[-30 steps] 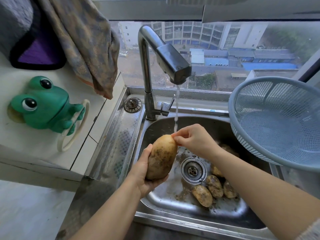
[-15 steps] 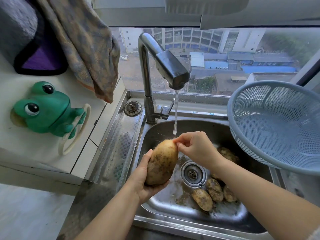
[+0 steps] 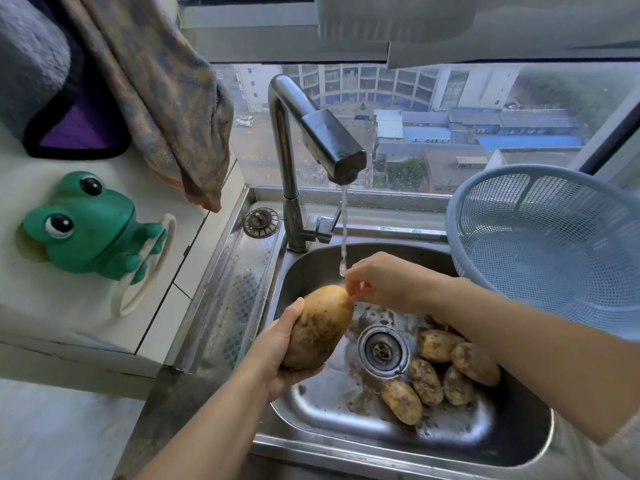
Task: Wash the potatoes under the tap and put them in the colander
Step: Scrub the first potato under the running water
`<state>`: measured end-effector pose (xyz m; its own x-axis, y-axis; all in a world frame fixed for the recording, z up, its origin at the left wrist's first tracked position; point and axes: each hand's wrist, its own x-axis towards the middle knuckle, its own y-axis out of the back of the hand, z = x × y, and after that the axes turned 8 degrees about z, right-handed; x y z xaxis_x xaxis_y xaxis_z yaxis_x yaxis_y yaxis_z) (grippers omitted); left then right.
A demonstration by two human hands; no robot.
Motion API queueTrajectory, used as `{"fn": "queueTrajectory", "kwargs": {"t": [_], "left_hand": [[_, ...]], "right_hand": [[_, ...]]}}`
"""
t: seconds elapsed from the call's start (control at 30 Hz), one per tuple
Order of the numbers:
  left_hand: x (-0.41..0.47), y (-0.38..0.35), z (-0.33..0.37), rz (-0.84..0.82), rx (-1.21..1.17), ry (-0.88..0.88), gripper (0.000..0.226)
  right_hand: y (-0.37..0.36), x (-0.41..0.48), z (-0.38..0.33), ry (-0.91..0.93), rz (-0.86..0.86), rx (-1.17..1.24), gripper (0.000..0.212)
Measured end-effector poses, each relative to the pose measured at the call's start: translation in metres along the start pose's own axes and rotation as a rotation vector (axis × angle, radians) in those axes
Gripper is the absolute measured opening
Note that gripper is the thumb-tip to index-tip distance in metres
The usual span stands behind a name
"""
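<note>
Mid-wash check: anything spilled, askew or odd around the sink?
The pale blue plastic mesh colander sits tilted at the right edge of the steel sink, empty. Brown soil is smeared round the drain. Nothing else stands out.

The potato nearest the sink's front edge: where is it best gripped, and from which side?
Across the narrow middle of that potato, coming from above. It lies flat on the sink floor with its long axis slanting, and another potato sits close on its far side, so its top and near flank look freest.
</note>
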<state>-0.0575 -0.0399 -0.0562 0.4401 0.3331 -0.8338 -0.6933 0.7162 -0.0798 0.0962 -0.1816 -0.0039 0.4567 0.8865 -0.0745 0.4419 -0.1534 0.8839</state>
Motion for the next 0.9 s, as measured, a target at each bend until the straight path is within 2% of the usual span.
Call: {"fn": "queueTrajectory", "kwargs": {"t": [0.17,0.27,0.37,0.6,0.67,0.8,0.83,0.9], "left_hand": [[-0.001,-0.002,0.003,0.006,-0.027,0.014,0.054],[0.001,-0.002,-0.001,-0.006,-0.089,0.094,0.063],[-0.001,-0.003,-0.004,-0.033,-0.16,0.178,0.061],[-0.006,-0.005,-0.004,-0.113,-0.295,0.344,0.068],[-0.007,-0.006,-0.001,-0.136,-0.329,0.356,0.07],[-0.007,-0.006,0.006,-0.166,-0.337,0.325,0.066],[-0.006,-0.005,0.007,-0.161,-0.337,0.318,0.065],[-0.004,-0.001,0.008,-0.151,-0.329,0.299,0.063]], "right_hand": [[0.001,0.003,-0.002,0.088,-0.028,-0.066,0.007],[-0.005,-0.001,0.0,0.104,-0.01,-0.063,0.006],[-0.01,-0.005,0.002,0.138,0.009,-0.064,0.006],[-0.007,-0.006,0.002,0.275,0.028,-0.22,0.006],[-0.008,-0.006,0.003,0.223,0.089,-0.161,0.006],[-0.025,-0.009,0.006,-0.082,0.311,0.068,0.013],[-0.031,-0.008,0.008,-0.151,0.331,0.085,0.013],[-0.041,-0.007,0.011,-0.245,0.257,0.075,0.015]]}}
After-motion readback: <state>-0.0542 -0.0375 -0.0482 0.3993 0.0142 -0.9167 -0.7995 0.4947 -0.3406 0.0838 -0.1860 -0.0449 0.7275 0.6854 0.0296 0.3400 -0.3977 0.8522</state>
